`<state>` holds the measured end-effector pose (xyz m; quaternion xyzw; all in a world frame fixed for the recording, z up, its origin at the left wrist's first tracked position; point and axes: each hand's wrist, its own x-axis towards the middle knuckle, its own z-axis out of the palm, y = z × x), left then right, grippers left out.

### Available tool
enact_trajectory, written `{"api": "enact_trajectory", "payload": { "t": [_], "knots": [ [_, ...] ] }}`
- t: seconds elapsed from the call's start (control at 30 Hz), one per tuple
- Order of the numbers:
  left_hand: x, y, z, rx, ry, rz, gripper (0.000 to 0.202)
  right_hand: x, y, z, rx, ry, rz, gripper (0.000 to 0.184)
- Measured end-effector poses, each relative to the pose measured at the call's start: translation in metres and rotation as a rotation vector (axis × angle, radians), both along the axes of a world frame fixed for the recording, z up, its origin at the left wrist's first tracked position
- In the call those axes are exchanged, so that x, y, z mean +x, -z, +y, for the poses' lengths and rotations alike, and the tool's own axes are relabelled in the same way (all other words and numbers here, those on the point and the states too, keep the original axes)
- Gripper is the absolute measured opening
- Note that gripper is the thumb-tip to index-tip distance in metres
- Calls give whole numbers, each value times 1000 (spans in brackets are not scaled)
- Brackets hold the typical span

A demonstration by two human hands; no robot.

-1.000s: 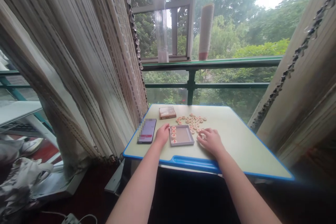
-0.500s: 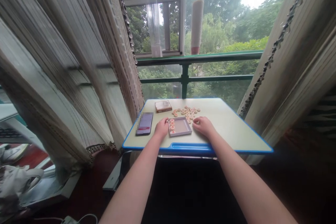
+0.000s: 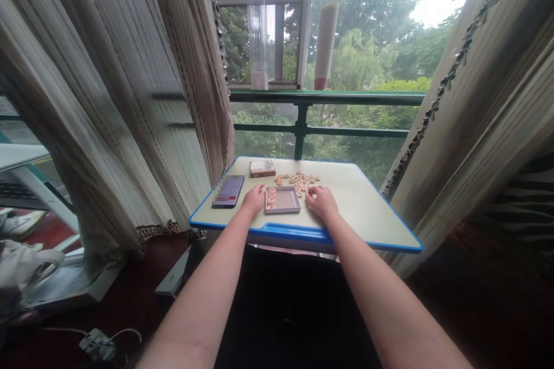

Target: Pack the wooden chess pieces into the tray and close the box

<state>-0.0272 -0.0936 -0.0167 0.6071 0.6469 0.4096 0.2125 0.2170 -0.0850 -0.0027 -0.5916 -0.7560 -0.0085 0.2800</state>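
A shallow grey tray (image 3: pixel 283 207) lies on the pale table (image 3: pixel 367 207) with three round wooden game pieces along its left side. My left hand (image 3: pixel 254 198) rests against the tray's left edge, fingers curled. My right hand (image 3: pixel 321 202) sits just right of the tray, fingers bent down over the loose round pieces (image 3: pixel 298 179) scattered behind it. What the fingers hold is too small to make out.
A phone (image 3: pixel 228 191) lies at the table's left. A small wooden box (image 3: pixel 262 168) sits behind the tray. Curtains hang on both sides. Two tall stacks of cups (image 3: pixel 324 46) stand on the green window rail (image 3: pixel 346 97). A power strip lies on the floor at lower left.
The view has pulled back and shifted, so the table looks smaller. My right hand has moved left toward the tray's right edge. My left hand stays at the tray.
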Motion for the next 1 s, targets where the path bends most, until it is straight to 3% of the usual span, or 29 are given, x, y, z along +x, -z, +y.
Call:
{"api": "enact_trajectory", "payload": {
  "t": [0.33, 1.0],
  "knots": [
    [5, -5, -2, -28, -23, 62, 39, -1, 2, 4, 15, -39, 39, 18],
    [1, 7, 14, 19, 50, 25, 38, 3, 1, 10, -92, -82, 99, 18]
  ]
}}
